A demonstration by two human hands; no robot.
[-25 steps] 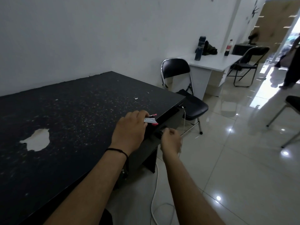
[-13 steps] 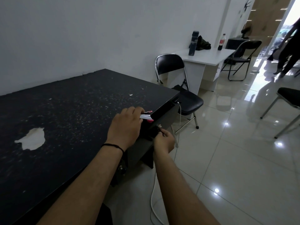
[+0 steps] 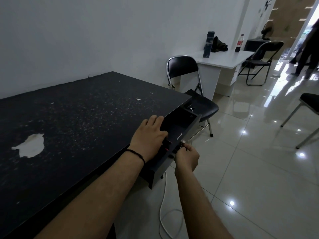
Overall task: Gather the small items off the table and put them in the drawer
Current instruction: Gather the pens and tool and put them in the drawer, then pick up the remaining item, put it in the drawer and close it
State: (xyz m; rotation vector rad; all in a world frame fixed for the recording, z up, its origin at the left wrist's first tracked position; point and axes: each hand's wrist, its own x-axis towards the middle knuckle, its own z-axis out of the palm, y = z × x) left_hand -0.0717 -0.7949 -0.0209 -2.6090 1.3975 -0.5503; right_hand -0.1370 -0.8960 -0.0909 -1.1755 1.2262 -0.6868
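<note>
The black table (image 3: pixel 77 109) has a dark drawer (image 3: pixel 180 125) under its right edge, pulled out and open. My left hand (image 3: pixel 149 138) reaches over the table edge into the drawer, fingers curled down on small red and white items (image 3: pixel 167 145) that are mostly hidden beneath it. My right hand (image 3: pixel 187 157) pinches the small metal knob (image 3: pixel 183 141) on the drawer's front panel. Something small and white lies in the drawer's far compartment (image 3: pixel 191 109).
A black folding chair (image 3: pixel 200 104) stands just beyond the drawer. A white cable (image 3: pixel 163 213) loops on the tiled floor below my arms. Farther back are a white desk (image 3: pixel 224 61) with bottles, more chairs and a person (image 3: pixel 309 49) by the doorway.
My right hand has pulled the drawer out from nearly shut to open. My left hand has moved off the table edge down into the drawer with the items.
</note>
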